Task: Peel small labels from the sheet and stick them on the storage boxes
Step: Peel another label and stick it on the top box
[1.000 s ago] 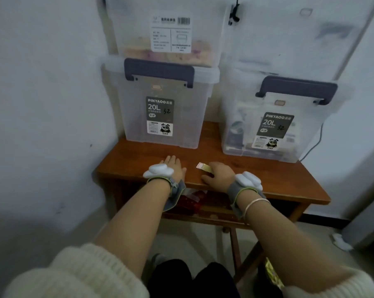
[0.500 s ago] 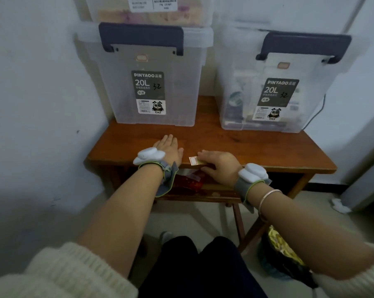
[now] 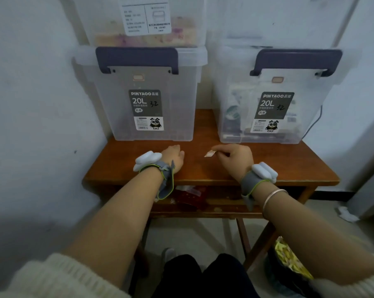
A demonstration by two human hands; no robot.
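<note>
Two clear storage boxes with dark handles stand at the back of a brown wooden table: the left box and the right box, each with a small tan label under its handle. A third box is stacked on the left one. My right hand pinches a small label strip just above the table's middle. My left hand rests on the table with curled fingers, a short way left of the strip, holding nothing I can see.
White walls close in on the left and behind the boxes. A shelf under the tabletop holds a red packet. A bag with yellow contents sits on the floor at the right. A dark cable hangs beside the right box.
The view has tilted up and closer to the boxes. My right hand has lifted the strip's end off the table; my left hand's fingers have curled in.
</note>
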